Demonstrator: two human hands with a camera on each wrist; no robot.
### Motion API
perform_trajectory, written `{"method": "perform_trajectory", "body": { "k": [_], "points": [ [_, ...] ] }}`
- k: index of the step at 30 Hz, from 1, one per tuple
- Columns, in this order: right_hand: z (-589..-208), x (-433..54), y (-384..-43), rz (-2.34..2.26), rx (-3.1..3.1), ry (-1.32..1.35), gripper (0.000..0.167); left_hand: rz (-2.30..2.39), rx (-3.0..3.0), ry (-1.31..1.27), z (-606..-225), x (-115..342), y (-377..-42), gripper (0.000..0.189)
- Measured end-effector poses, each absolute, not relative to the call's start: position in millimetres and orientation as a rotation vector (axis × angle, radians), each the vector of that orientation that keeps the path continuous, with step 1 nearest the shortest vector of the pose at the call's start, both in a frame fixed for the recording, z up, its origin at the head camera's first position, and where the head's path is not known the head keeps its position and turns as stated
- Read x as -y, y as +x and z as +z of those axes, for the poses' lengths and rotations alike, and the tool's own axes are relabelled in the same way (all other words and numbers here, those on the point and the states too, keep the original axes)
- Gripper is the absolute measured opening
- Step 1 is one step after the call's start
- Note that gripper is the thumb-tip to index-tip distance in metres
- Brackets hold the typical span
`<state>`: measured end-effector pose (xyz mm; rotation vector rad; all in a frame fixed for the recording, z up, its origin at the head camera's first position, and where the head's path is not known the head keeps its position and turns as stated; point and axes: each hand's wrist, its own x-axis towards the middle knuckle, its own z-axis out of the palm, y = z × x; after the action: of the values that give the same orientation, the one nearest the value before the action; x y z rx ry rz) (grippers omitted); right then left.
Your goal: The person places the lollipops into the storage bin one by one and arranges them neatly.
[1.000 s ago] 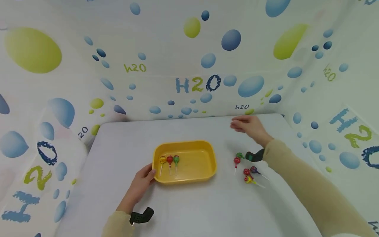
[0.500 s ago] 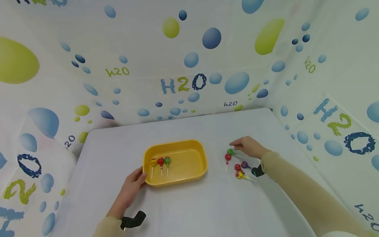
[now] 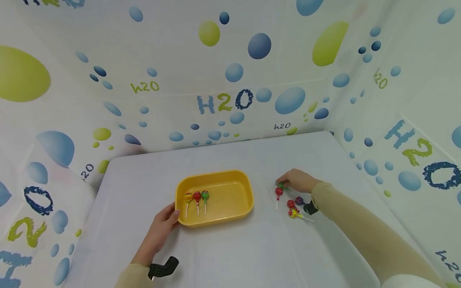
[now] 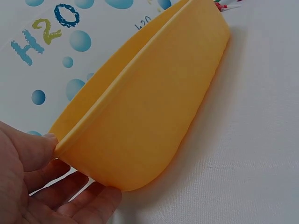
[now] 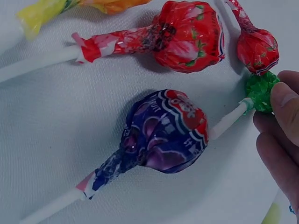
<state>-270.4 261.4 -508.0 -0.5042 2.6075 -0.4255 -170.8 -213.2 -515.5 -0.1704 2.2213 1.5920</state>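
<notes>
My left hand (image 3: 161, 229) grips the left end of a yellow tray (image 3: 219, 221), thumb over the rim and fingers against the outer wall, as the left wrist view shows. Three lollipops stand in a row inside its left part: yellow (image 3: 189, 197), red (image 3: 197, 196) and green (image 3: 205, 195). To the tray's right, my right hand (image 3: 299, 181) pinches the head of another green lollipop (image 5: 260, 91) between thumb and finger, low at the table. A red lollipop (image 5: 258, 50) touches that green head. The right wrist view also holds a purple lollipop (image 5: 163, 133), its head nearest the camera.
Another red lollipop (image 3: 291, 204) and a yellow one (image 3: 293, 213) lie close together in front of the right hand. All rest on a white-covered table (image 3: 237, 256). A patterned curtain (image 3: 173, 48) surrounds the back and sides.
My right hand has come down from above the table's far part onto the loose green lollipop and taken hold of it. The left hand keeps its grip on the tray. The head view has shifted.
</notes>
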Motion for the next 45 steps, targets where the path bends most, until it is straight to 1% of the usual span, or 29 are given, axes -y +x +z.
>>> {"method": "perform_trajectory", "body": {
  "k": [10,17,23,28,32,37,41,45],
  "points": [
    [-507.7,-261.7,-275.0,-0.469,-2.596,-0.517,0.027,1.6,-2.218,-0.165,-514.7,214.0,-171.8,0.057],
    [-503.7,-270.8,-282.2,-0.478,-2.597,-0.522,0.024,1.597,-2.224,-0.182,-517.4,212.3,-170.1,0.055],
    [-478.1,-275.1,-285.8,-0.561,-2.645,-0.464,0.026,1.593,-2.219,-0.182,-518.4,212.6,-168.7,0.056],
    [-450.0,-262.9,-290.8,-0.695,-2.695,-0.493,0.025,1.591,-2.22,-0.173,-515.5,214.1,-169.0,0.056],
    [-430.7,-235.2,-291.5,-0.762,-2.705,-0.545,0.025,1.602,-2.216,-0.179,-516.2,214.7,-172.0,0.055],
    [-415.6,-173.5,-290.1,-0.777,-2.649,-0.656,0.024,1.628,-2.223,-0.168,-517.9,214.3,-173.8,0.055],
    [-419.1,-117.4,-290.3,-0.735,-2.579,-0.713,0.021,1.636,-2.219,-0.167,-518.3,212.9,-173.6,0.055],
    [-435.8,-68.4,-292.2,-0.606,-2.546,-0.812,0.013,1.639,-2.222,-0.192,-517.9,214.1,-171.4,0.055]
  ]
}}
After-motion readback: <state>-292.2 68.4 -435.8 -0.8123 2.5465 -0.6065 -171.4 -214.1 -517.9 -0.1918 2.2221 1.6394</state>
